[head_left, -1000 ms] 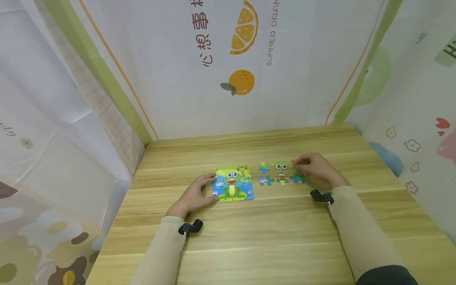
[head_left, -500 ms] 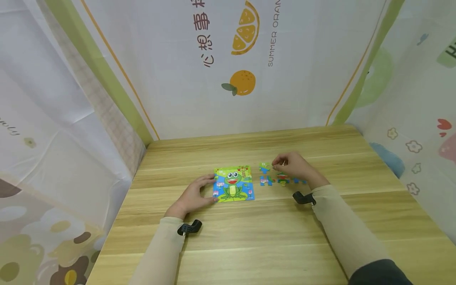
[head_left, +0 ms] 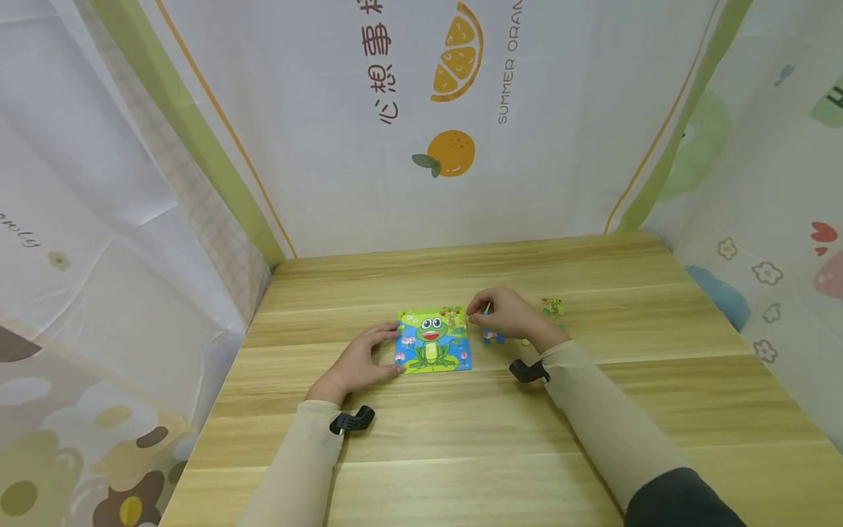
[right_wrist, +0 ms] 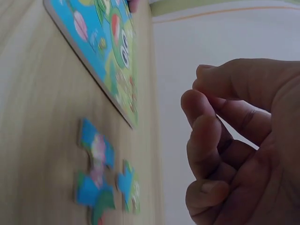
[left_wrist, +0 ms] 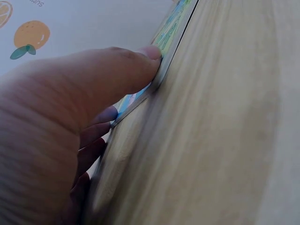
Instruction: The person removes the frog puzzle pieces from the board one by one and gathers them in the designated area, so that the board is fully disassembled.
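Note:
The square frog picture board [head_left: 432, 348] lies flat on the table; its near edge faces me. My left hand [head_left: 356, 364] rests against its left side, thumb on the near corner and fingertips higher along the edge. In the left wrist view, that thumb [left_wrist: 126, 70] lies across the board's edge. Right of the board, my right hand [head_left: 510, 316] is raised over loose jigsaw pieces, with thumb and fingertips together. Nothing shows between those fingertips in the right wrist view. Below them are a pink lotus piece [right_wrist: 96, 157] and a white-flower piece [right_wrist: 130, 187].
A tree piece [head_left: 552, 307] lies to the right of my right hand. Other pieces are partly hidden beneath that hand. The wooden table [head_left: 461, 439] meets a white curtain [head_left: 342, 190] with printed oranges at the back.
My right hand has moved left over the pieces, from the right-hand ones to close beside the board. The tree piece is uncovered. My left hand and the board have stayed in place.

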Demonstrator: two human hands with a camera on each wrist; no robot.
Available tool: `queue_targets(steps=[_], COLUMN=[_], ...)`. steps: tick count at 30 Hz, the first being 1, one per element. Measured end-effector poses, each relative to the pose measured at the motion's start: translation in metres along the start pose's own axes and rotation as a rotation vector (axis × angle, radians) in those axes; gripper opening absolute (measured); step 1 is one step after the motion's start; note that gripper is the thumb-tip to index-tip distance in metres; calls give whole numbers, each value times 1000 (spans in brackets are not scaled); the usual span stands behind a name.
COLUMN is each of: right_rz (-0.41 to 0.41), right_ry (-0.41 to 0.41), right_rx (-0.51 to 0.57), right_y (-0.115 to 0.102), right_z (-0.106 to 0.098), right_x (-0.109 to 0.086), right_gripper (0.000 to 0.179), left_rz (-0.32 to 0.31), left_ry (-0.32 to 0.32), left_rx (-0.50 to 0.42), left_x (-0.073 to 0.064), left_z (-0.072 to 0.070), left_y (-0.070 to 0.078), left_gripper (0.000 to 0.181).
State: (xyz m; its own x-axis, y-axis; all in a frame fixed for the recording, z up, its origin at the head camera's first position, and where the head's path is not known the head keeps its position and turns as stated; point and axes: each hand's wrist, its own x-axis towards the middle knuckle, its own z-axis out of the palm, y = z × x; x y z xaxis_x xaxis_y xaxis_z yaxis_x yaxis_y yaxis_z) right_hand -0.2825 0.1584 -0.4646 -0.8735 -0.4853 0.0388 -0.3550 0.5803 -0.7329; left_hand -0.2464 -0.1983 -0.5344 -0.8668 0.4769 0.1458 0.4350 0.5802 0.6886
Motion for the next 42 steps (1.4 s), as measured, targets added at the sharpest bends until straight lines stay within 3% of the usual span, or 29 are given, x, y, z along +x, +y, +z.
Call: queue_targets(steps=[7,18,34,42], right_rz=[-5,-32,2,-53], right_ry=[-21,-105,-145,-172], right_rx=[8,23,21,-17], right_y=[-7,-19,-32,-34], right_z=[19,47,66,77], right_x=[9,21,25,28], right_gripper=[7,15,11,16], left_rz=[-12,-6,-18,-24], left_ry=[-3,-6,-17,-22], left_rx=[3,-18,-33,-29], left_x=[0,-1,1,0], left_z=[0,-1,-2,-2], left_y=[0,2,5,5], left_gripper=[72,70,70,70])
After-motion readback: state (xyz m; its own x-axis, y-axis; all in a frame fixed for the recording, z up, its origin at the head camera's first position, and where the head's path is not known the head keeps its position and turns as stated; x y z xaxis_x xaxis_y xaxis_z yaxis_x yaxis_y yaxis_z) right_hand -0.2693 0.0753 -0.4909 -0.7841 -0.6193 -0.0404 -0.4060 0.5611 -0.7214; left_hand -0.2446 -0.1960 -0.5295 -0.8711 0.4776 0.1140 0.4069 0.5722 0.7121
